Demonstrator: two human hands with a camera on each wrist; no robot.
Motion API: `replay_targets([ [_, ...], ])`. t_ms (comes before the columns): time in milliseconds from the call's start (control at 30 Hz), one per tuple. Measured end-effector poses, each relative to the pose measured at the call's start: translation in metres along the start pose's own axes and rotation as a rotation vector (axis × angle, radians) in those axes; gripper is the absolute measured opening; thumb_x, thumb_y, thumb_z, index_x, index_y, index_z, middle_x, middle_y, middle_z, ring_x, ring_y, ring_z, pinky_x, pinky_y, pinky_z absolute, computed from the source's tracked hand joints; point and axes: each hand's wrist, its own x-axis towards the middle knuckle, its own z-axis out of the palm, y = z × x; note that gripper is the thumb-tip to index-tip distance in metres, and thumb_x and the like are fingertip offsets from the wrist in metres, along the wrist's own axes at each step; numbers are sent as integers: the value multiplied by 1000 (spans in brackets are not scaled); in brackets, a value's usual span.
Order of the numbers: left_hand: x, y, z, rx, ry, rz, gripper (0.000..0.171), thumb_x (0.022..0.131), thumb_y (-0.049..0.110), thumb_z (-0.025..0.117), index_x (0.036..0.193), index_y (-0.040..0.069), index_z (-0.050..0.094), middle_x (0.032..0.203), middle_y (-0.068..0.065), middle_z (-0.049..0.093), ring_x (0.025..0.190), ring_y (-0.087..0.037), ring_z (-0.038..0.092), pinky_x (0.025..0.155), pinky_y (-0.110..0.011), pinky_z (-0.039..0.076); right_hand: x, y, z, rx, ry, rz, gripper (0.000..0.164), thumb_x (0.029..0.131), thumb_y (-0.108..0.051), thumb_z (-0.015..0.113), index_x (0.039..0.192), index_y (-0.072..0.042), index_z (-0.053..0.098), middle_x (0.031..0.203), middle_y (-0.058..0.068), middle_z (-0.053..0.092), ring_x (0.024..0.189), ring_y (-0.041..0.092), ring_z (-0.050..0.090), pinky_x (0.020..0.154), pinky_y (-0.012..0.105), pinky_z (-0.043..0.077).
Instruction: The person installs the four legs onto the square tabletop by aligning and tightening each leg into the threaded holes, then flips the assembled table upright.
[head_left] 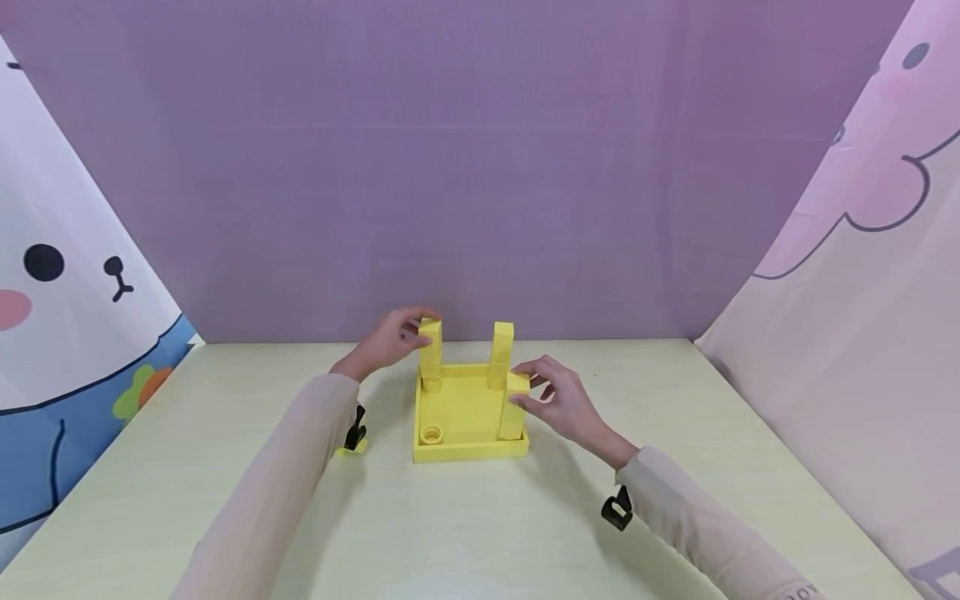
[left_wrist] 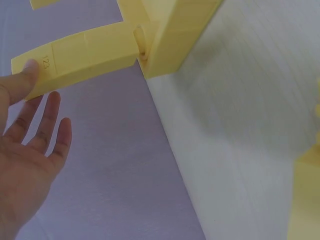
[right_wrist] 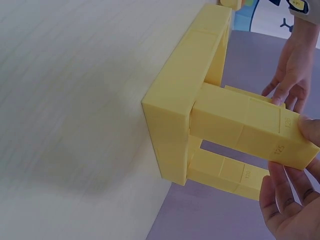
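From where I stood, a yellow square tray [head_left: 468, 452] sat at the lower centre of the head view, with 3 posts upright at its corners and a bare ring socket [head_left: 431, 436] at its lower-left corner. The left hand [head_left: 384, 342] pinched the top of the upper-left post [head_left: 431, 358]; the right hand [head_left: 562, 400] pinched the top of the lower-right post [head_left: 513, 412]. The upper-right post [head_left: 501, 354] stood untouched.

What counted most, to my eye, was that each held post lay inward of its hand, long axis upright over its corner, while the bare socket lay below and to the right of the left hand, the nearer of the 2.

The left wrist view gave what the head view was too distant for: a raised "123" near the thumb, the other fingers spread loose, and a round collar [left_wrist: 141, 41] at the post's foot. Whether that post was fully seated, I couldn't tell. The right wrist view showed "125" on its post. A yellow piece [head_left: 362, 447] peeped from under the left sleeve [head_left: 296, 458], mostly hidden.
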Motion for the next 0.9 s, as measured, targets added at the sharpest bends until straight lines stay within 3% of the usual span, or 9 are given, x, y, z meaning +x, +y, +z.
replay_targets([
  [233,0,-2,5,-39,71,-12,38,81,15,69,117,8,58,118,-12,58,98,-29,58,85,-42,48,0,-1,0,-4,4,-1,33,75,-13,75,106,-7,63,95,6,62,80,19,60,60,26,51],
  [467,1,0,14,-3,147,-66,34,79,25,71,108,12,62,113,-7,60,93,-26,61,79,-38,51,-1,0,1,7,-6,-2,33,76,-12,74,106,-7,63,95,6,62,81,21,60,60,25,50],
  [900,2,-1,5,-70,60,-35,29,84,8,64,113,4,59,121,-15,54,106,-36,56,85,-44,50,0,0,0,6,-3,1,33,75,-12,74,106,-7,63,95,6,62,81,22,60,60,25,50],
])
